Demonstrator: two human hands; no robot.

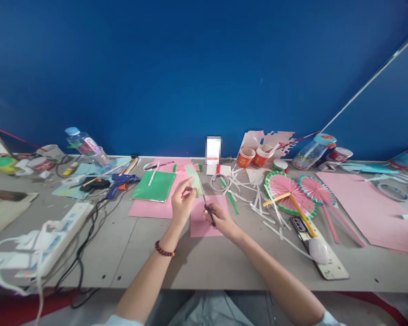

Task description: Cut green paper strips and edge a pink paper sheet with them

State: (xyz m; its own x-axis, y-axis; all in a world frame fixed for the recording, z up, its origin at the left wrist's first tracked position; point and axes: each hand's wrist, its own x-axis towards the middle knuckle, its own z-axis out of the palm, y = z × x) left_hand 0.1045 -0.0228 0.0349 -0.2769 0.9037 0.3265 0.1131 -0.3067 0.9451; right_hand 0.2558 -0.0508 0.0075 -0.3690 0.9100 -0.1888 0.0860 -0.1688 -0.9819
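Between the fingers of my left hand (183,201) is a strip of pale green paper (193,177), held upright above the table. My right hand (221,219) grips dark-handled scissors (209,212), their blades pointing up along the strip's right edge. Whether the blades touch the paper I cannot tell. Under my hands lies a square pink sheet (204,231). To the left, a green packet (156,185) rests on more pink paper (139,209), with a white strip on top.
Watermelon-patterned paper fans (285,188), white paper strips (258,203) and a phone (329,260) lie right. Red paper cups (246,157) stand behind. On the left are a blue glue gun (120,183), a power strip (68,228) with cables and a leaning plastic bottle (86,145).
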